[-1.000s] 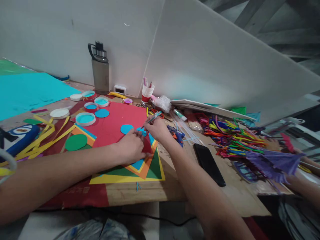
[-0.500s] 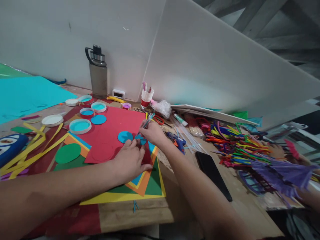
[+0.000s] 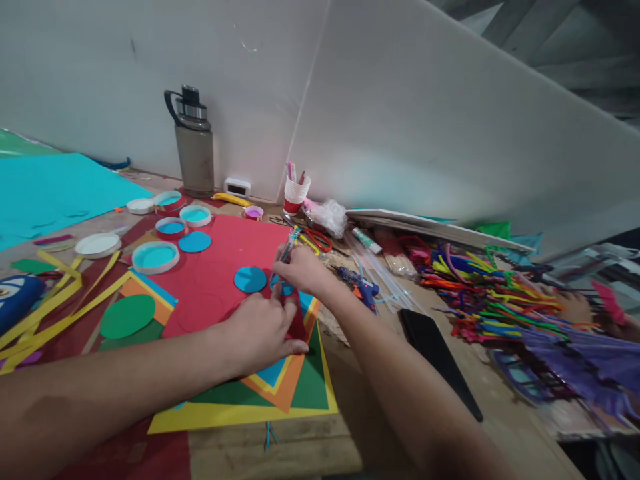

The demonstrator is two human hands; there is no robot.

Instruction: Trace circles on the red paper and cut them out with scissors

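Observation:
My right hand (image 3: 301, 270) is closed around a pen (image 3: 289, 244) with a patterned, see-through barrel. The pen points down at a small blue paper circle (image 3: 286, 289) on red paper (image 3: 245, 235). My left hand (image 3: 263, 327) lies on the red sheet, thumb spread and fingertips pressing the same circle, which they partly cover. Just left of it lies another blue circle (image 3: 250, 279). Faint round outlines are drawn on the red sheet. Beneath it, green, orange, blue and yellow sheets (image 3: 215, 415) are fanned out.
Blue-filled ring shapes (image 3: 155, 257), a green circle (image 3: 127, 316) and yellow strips (image 3: 43, 323) lie left. A bottle (image 3: 194, 153) and a cup of pens (image 3: 297, 193) stand behind. Right are a glue gun (image 3: 363, 287), a black phone (image 3: 440, 363), pipe cleaners (image 3: 500, 293) and another person's hand (image 3: 575, 308).
My right hand and the pen have shifted slightly left and down around the blue circle. My left fingers have drawn back a little, still on it. The camera view has shifted slightly.

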